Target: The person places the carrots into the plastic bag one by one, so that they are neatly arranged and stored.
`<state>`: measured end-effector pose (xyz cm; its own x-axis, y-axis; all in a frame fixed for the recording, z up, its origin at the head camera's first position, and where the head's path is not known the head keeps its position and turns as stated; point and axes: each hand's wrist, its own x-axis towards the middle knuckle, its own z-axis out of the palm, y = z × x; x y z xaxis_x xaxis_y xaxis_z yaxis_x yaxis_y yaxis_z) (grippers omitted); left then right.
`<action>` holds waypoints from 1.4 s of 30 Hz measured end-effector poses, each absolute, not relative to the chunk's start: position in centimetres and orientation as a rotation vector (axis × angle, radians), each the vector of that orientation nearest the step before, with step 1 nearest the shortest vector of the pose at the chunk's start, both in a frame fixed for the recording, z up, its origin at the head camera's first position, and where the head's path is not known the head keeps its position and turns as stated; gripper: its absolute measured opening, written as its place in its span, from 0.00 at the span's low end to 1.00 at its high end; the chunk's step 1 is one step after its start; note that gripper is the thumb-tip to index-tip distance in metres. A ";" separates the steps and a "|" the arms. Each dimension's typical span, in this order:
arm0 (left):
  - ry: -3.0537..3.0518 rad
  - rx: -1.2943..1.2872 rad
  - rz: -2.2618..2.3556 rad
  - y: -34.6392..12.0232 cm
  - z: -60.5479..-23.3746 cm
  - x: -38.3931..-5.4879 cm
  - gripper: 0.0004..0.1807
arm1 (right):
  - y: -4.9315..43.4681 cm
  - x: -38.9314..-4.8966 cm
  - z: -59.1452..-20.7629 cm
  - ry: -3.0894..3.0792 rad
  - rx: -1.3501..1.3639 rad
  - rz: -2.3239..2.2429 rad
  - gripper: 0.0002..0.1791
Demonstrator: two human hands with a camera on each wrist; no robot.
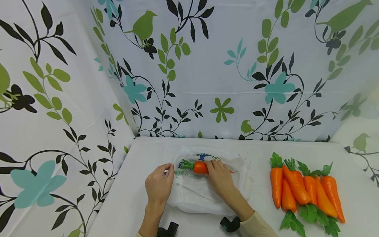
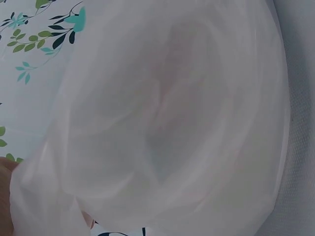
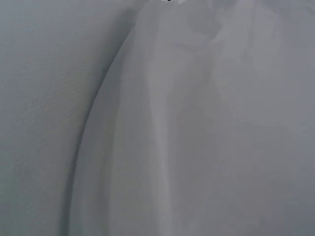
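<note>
A white, thin plastic bag (image 1: 204, 200) with green and blue print lies on the table in the head view. My right hand (image 1: 220, 177) grips an orange carrot (image 1: 200, 167) over the bag, its green top pointing left and its thin tip showing past the hand. At the bag's left edge, my left hand (image 1: 159, 184) has its thumb and forefinger together, pinching the plastic. In the left wrist view the bag (image 2: 147, 123) fills most of the picture, with a bit of hand at the left edge. Only bag film (image 3: 206, 123) and table show in the right wrist view.
A pile of several orange carrots (image 1: 296, 187) with green leaves lies on the right side of the white table (image 1: 124, 204). Patterned curtains (image 1: 192, 75) hang behind and at the left. Black wrist devices (image 1: 230, 224) sit at both forearms.
</note>
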<state>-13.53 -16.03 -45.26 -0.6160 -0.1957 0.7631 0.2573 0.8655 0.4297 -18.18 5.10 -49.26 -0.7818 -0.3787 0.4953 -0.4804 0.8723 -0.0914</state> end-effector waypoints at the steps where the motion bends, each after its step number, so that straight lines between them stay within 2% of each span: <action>1: -2.135 -0.047 -0.645 -16.0 -45.3 -13.5 0.04 | 5.1 -18.2 -49.4 -2.573 0.627 0.292 0.27; 22: -2.146 -0.032 -0.643 -16.0 -45.3 -13.5 0.03 | 4.8 -19.3 -51.2 -2.540 0.610 0.269 0.25; 42: -2.150 -0.044 -0.636 -16.0 -45.2 -13.5 0.03 | 4.6 -20.2 -51.2 -2.633 0.568 0.288 0.26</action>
<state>-13.45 -16.01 -45.19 -0.6216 -0.1915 0.7595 0.2525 0.8689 0.4257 -20.17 4.61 -51.17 -0.8240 -0.3442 0.4501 -0.4335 0.8945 -0.1095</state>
